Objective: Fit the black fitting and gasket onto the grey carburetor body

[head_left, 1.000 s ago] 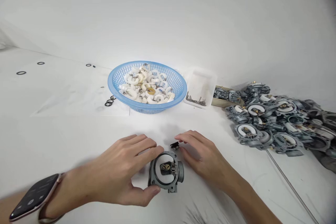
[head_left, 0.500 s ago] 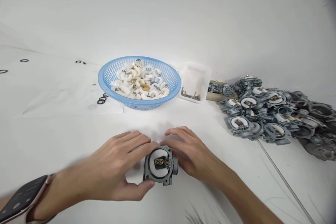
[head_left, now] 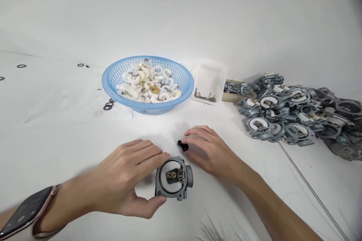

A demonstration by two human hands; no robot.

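Left hand point(head_left: 127, 180) grasps the carburetor point(head_left: 173, 179), thumb and fingers on its left side, lower center of frame, white float showing in its open face; right hand point(head_left: 213, 152) pinches a small black part point(head_left: 183, 145) at the fingertips, just above the carburetor. Blue basket point(head_left: 148, 110) of white floats upper center, white tray point(head_left: 210, 73) with pins beside it, carburetor pile point(head_left: 283, 115) at right of frame.

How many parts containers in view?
3 visible: blue plastic basket of mostly white floats; white tray right of it; tan box left of the carburetor pile. Others could be hidden beneath the pile.
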